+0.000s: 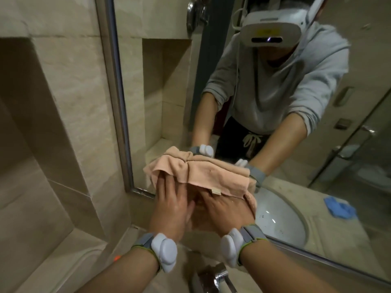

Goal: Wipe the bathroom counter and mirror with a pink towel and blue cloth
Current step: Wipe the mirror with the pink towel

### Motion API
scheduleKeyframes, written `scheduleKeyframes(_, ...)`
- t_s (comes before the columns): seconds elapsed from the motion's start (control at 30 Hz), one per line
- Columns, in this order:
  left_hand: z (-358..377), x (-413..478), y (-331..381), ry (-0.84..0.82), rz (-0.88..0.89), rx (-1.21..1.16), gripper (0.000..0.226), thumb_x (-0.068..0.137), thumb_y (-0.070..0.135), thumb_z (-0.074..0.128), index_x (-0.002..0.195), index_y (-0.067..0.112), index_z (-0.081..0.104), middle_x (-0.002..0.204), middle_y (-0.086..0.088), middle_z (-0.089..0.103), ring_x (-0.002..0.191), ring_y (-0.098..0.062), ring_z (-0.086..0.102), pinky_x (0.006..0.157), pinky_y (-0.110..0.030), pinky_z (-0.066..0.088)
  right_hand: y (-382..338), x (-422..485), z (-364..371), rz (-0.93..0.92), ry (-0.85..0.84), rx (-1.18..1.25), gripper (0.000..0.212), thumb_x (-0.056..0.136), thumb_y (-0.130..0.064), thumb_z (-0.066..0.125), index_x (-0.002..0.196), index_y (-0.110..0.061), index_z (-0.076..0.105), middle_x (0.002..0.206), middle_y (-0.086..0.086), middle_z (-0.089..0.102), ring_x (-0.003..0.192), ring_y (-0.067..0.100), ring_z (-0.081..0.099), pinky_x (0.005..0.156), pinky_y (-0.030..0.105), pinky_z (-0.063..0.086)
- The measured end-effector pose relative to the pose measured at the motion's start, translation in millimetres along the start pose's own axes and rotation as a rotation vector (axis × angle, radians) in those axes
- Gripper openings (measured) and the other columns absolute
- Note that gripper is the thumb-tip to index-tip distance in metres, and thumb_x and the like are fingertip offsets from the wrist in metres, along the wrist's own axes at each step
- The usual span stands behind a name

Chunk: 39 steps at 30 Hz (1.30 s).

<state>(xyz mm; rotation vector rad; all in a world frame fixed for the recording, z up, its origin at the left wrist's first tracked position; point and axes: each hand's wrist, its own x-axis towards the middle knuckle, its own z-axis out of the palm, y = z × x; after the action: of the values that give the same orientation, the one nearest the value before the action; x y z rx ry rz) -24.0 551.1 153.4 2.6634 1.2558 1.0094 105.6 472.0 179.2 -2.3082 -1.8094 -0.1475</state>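
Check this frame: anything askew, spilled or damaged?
Nothing damaged or spilled. The blue cloth shows only as a reflection in the mirror, lying crumpled on the counter. Both hands hold the bunched pink towel at the glass.

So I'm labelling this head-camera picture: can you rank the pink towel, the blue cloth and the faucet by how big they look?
1. pink towel, clearly largest.
2. and 3. blue cloth and faucet: look alike. The cloth shows only as a mirror reflection, and the faucet is near and cut off.

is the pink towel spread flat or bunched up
Bunched: the pink towel is gathered in folds, both hands pressing it against the mirror.
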Motion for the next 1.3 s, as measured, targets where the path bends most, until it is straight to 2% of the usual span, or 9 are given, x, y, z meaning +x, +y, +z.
scheduleKeyframes(0.1,-15,11,21,-0.012,0.076,-0.006,0.111,0.062,0.034,0.095,0.148,0.002,0.033,0.138,-0.036,0.052,0.119,-0.056,0.057,0.1,-0.061,0.051,17,-11,-30,0.173,0.067,0.087,0.054,0.101,-0.059,0.026,0.152,-0.04,0.033,0.159,-0.006,0.033,0.144,0.02,0.03,0.107,0.022,0.016)
scheduleKeyframes(0.2,-29,27,38,0.031,0.144,-0.007,0.109,0.059,0.038,0.094,0.145,0.004,0.036,0.134,-0.03,0.052,0.11,-0.05,0.059,0.092,-0.058,0.054,44,-16,-53,0.177,0.052,0.047,0.06,0.098,-0.063,0.013,0.156,-0.045,0.014,0.165,-0.01,0.013,0.151,0.015,0.012,0.119,0.028,0.008)
scheduleKeyframes(0.3,-52,44,62,0.084,0.268,0.004,0.103,0.061,0.04,0.092,0.143,0.009,0.037,0.13,-0.02,0.043,0.105,-0.041,0.051,0.085,-0.055,0.055,60,-26,-87,0.212,-0.057,-0.096,0.053,0.106,-0.048,0.024,0.157,-0.041,0.016,0.162,-0.003,0.026,0.146,0.02,0.027,0.115,0.032,0.022)
scheduleKeyframes(0.37,-60,55,71,0.128,0.304,0.033,0.099,0.063,0.041,0.089,0.142,0.009,0.039,0.131,-0.02,0.041,0.109,-0.039,0.046,0.089,-0.057,0.054,59,-28,-109,0.112,0.105,-0.286,0.046,0.101,-0.045,0.034,0.147,-0.04,0.039,0.143,-0.003,0.054,0.128,0.027,0.053,0.098,0.038,0.045)
scheduleKeyframes(0.43,-76,64,84,0.15,0.332,0.01,0.095,0.068,0.042,0.085,0.144,0.011,0.037,0.136,-0.02,0.04,0.117,-0.04,0.044,0.098,-0.059,0.051,61,-37,-131,0.063,0.313,-0.404,0.039,0.093,-0.046,0.051,0.131,-0.038,0.057,0.117,-0.004,0.069,0.104,0.027,0.065,0.077,0.036,0.053)
scheduleKeyframes(0.67,-103,113,133,0.318,0.502,-0.041,0.063,0.089,0.057,0.063,0.134,0.018,0.045,0.141,-0.016,0.039,0.127,-0.037,0.042,0.098,-0.055,0.043,97,-38,-182,0.172,0.736,-0.468,0.056,0.088,-0.052,0.047,0.139,-0.029,0.043,0.129,0.001,0.045,0.115,0.032,0.041,0.087,0.052,0.048)
scheduleKeyframes(0.8,-88,116,136,0.38,0.496,-0.03,0.059,0.09,0.063,0.055,0.132,0.022,0.047,0.144,-0.016,0.044,0.128,-0.035,0.039,0.103,-0.058,0.038,107,-35,-177,0.119,0.763,-0.483,0.057,0.092,-0.051,0.043,0.144,-0.027,0.039,0.131,0.006,0.05,0.117,0.034,0.043,0.094,0.05,0.041)
scheduleKeyframes(1.1,-60,121,134,0.467,0.511,-0.026,0.071,0.091,0.067,0.049,0.147,0.024,0.041,0.153,-0.009,0.03,0.142,-0.033,0.03,0.125,-0.043,-0.011,117,-24,-163,0.041,0.848,-0.493,0.053,0.097,-0.054,0.038,0.14,-0.025,0.044,0.137,0.003,0.039,0.12,0.033,0.04,0.098,0.049,0.028)
scheduleKeyframes(1.3,-44,104,129,0.401,0.555,0.044,0.071,0.092,0.069,0.047,0.147,0.024,0.042,0.153,-0.009,0.032,0.143,-0.034,0.03,0.125,-0.045,-0.017,127,-35,-131,0.005,0.824,-0.488,0.05,0.096,-0.053,0.037,0.138,-0.027,0.042,0.131,0.0,0.042,0.113,0.031,0.043,0.092,0.048,0.031)
